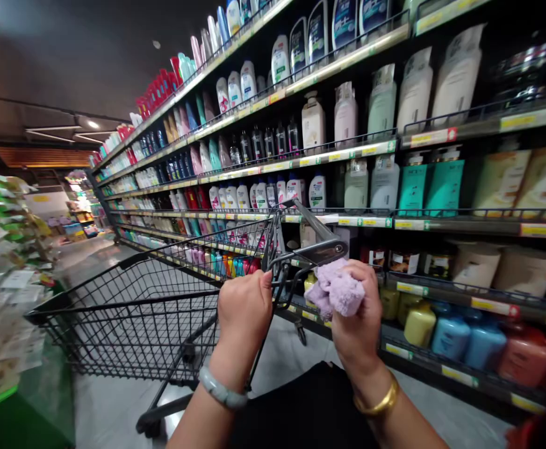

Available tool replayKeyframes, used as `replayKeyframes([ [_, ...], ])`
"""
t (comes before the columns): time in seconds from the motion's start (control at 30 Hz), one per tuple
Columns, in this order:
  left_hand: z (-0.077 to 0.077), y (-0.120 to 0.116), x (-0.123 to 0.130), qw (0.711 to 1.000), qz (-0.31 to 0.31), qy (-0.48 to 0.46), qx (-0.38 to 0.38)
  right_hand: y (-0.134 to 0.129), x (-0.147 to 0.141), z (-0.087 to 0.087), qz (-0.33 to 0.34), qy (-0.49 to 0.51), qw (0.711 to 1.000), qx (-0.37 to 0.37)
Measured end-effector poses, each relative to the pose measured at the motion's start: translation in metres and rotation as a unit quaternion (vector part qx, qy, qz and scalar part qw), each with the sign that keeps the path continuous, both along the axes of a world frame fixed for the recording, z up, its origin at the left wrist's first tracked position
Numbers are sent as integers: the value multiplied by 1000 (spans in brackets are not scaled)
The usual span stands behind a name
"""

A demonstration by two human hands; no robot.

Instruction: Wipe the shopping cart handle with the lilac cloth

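Note:
My right hand [361, 305] is closed around a bunched, fluffy lilac cloth [341, 288], held just in front of the grey end piece of the cart's handle. On the left, my left hand [245, 305] makes a fist at the near end of a black wire shopping cart [137, 315], wrapped round its frame; the exact part it grips is hidden under the fingers. The visible part of the cart's wire basket holds no goods. A pale bangle circles the left wrist, and a gold bangle the right.
Along the right runs a long shelf unit [357, 149] stocked with shampoo and wash bottles. A green-based display [25, 399] with packaged goods stands at the left. Grey tiled floor [100, 399] stretches between them down the aisle.

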State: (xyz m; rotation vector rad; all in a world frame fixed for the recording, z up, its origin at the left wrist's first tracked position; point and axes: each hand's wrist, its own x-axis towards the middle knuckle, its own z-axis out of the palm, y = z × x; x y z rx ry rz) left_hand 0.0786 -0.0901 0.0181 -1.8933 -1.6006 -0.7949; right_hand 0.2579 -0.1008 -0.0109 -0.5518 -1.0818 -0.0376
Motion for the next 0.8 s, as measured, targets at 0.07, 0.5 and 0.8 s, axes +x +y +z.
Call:
replayKeyframes([
  [0.07, 6, -2, 1, 999, -3, -7, -32, -4, 5, 1, -43, -5, 999, 25],
  [0.5, 18, 9, -83, 985, -61, 22, -161, 0, -18, 12, -168, -269, 948, 18],
  [0.8, 11, 12, -84, 990, -54, 18, -128, 1, -15, 26, -133, -244, 960, 37],
])
